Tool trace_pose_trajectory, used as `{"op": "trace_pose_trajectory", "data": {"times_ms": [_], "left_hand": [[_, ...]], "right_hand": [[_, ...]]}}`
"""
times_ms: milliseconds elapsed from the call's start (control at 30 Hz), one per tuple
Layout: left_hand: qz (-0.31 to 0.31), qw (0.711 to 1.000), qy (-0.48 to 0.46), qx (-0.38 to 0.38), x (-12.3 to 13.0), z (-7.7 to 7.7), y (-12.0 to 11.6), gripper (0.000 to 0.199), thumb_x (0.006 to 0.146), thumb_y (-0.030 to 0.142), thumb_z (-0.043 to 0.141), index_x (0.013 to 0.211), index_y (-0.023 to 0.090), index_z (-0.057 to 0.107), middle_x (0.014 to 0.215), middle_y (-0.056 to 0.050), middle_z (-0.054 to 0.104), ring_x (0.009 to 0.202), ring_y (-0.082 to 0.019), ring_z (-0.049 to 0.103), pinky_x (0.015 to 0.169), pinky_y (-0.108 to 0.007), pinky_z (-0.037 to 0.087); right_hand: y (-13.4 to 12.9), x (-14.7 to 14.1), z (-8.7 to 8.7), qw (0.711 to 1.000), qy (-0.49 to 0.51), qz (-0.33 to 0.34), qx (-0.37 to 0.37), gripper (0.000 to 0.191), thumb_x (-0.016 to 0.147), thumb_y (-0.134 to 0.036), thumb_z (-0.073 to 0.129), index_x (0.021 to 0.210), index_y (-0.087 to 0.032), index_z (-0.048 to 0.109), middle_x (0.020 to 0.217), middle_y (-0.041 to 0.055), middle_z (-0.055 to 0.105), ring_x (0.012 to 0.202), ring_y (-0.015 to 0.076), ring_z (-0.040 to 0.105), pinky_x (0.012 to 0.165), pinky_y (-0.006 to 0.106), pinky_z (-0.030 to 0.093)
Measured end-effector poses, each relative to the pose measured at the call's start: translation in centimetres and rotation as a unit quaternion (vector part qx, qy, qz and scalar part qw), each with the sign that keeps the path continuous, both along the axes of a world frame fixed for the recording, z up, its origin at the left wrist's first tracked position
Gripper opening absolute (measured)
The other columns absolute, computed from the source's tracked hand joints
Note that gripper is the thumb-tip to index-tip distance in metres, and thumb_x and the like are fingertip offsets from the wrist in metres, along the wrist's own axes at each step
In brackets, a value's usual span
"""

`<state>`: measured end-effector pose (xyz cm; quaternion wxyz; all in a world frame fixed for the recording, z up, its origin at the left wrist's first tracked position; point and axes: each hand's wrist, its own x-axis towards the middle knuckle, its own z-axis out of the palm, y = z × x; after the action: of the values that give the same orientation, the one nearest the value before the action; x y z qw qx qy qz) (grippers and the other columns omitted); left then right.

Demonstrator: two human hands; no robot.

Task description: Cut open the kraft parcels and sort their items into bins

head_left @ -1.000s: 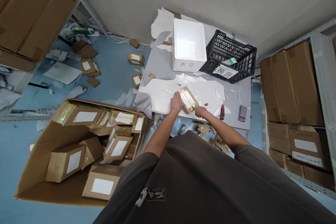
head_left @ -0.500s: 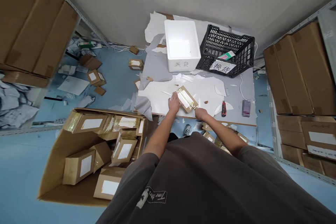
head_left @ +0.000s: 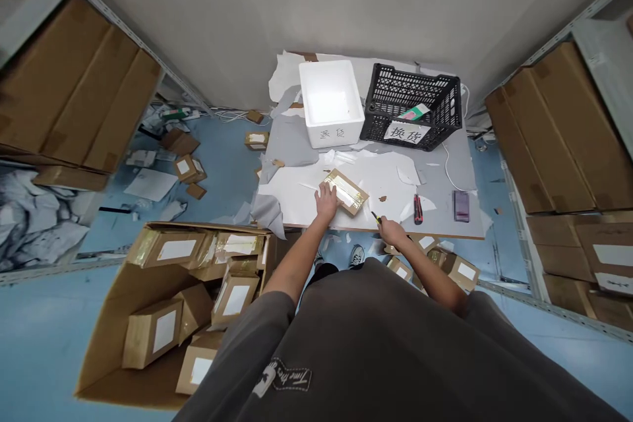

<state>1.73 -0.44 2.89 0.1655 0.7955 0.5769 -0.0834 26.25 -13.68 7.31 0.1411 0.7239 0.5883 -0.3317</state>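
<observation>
A large open brown cardboard carton (head_left: 111, 323) stands at the person's left. At the front edge of the grey rectangular table (head_left: 438, 175), the right hand (head_left: 392, 233) curls its fingers round a slim yellow-and-black knife (head_left: 378, 218), its blade apart from the flat, taped brown cardboard box (head_left: 354, 183). The left hand (head_left: 326, 203) rests slightly spread fingers on that box, which lies on white paper (head_left: 294, 203) inside the edge. Rightward room reaches a red-and-black tool (head_left: 418, 210); behind, a littered strip separates the box from a white foam bin (head_left: 329, 135) and black plastic crate (head_left: 449, 109).
</observation>
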Motion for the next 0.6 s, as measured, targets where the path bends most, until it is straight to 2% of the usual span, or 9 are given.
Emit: {"op": "trace_pose_trajectory", "data": {"times_ms": [33, 100, 167, 267, 367, 467, 600], "left_hand": [[-0.061, 0.998, -0.015, 0.003, 0.2, 0.1, -0.2, 0.062, 0.105, 0.034, 0.06, 0.165, 0.021, 0.052, 0.178, -0.02, 0.039, 0.166, -0.036, 0.033, 0.131, -0.057, 0.031], [-0.18, 0.983, -0.036, -0.01, 0.5, 0.3, -0.4, 0.06, 0.101, 0.023, 0.061, 0.161, 0.026, 0.055, 0.175, -0.015, 0.045, 0.164, -0.033, 0.036, 0.131, -0.052, 0.032], [-0.238, 0.97, -0.031, -0.023, 0.9, 0.5, -0.5, 0.07, 0.095, 0.023, 0.068, 0.163, 0.027, 0.051, 0.174, -0.014, 0.045, 0.161, -0.033, 0.038, 0.129, -0.052, 0.033], [-0.231, 0.972, 0.006, -0.028, 1.6, 0.9, -0.3, 0.079, 0.089, 0.026, 0.077, 0.163, 0.026, 0.049, 0.171, -0.016, 0.045, 0.156, -0.036, 0.041, 0.123, -0.053, 0.04], [-0.216, 0.975, 0.027, -0.039, 2.4, 1.3, -0.2, 0.071, 0.089, 0.023, 0.075, 0.157, 0.029, 0.054, 0.164, -0.014, 0.05, 0.148, -0.035, 0.047, 0.114, -0.05, 0.047], [-0.205, 0.977, 0.038, -0.04, 3.0, 1.4, 0.0, 0.066, 0.088, 0.024, 0.077, 0.151, 0.028, 0.059, 0.159, -0.014, 0.053, 0.145, -0.037, 0.048, 0.114, -0.052, 0.045], [-0.186, 0.981, 0.045, -0.034, 3.5, 1.1, 0.6, 0.065, 0.084, 0.025, 0.08, 0.145, 0.024, 0.061, 0.151, -0.016, 0.058, 0.142, -0.038, 0.049, 0.116, -0.051, 0.043]], "right_hand": [[-0.1, 0.7, 0.0, 1.0, 0.002, -0.018, 0.006, 0.03, 0.113, -0.033, 0.044, 0.132, -0.016, 0.061, 0.118, 0.0239, 0.078, 0.114, 0.036, 0.076, 0.089, 0.039, 0.055], [0.3, 1.4, -0.4, 0.997, 0.04, -0.063, 0.03, 0.028, 0.115, -0.036, 0.042, 0.129, -0.018, 0.059, 0.112, 0.0188, 0.079, 0.108, 0.0322, 0.077, 0.086, 0.035, 0.054], [1.6, 1.1, -1.2, 0.985, 0.101, -0.128, 0.05, 0.024, 0.116, -0.039, 0.043, 0.124, -0.021, 0.057, 0.1, 0.012, 0.079, 0.092, 0.0272, 0.078, 0.079, 0.03, 0.054], [4.3, -0.4, -3.3, 0.951, 0.178, -0.24, 0.081, 0.024, 0.112, -0.046, 0.054, 0.121, -0.024, 0.054, 0.093, 0.0044, 0.075, 0.066, 0.0198, 0.072, 0.065, 0.026, 0.053], [7.0, -2.1, -5.6, 0.927, 0.198, -0.303, 0.1, 0.034, 0.105, -0.046, 0.067, 0.125, -0.024, 0.051, 0.105, 0.0061, 0.076, 0.066, 0.0171, 0.069, 0.06, 0.024, 0.052], [9.0, -3.2, -6.9, 0.927, 0.197, -0.302, 0.1, 0.039, 0.102, -0.041, 0.069, 0.13, -0.023, 0.049, 0.114, 0.0086, 0.077, 0.081, 0.0196, 0.073, 0.068, 0.025, 0.056], [11.0, -3.8, -7.4, 0.942, 0.189, -0.258, 0.105, 0.039, 0.102, -0.035, 0.066, 0.134, -0.022, 0.047, 0.116, 0.01, 0.077, 0.096, 0.0226, 0.074, 0.078, 0.028, 0.059]]}}
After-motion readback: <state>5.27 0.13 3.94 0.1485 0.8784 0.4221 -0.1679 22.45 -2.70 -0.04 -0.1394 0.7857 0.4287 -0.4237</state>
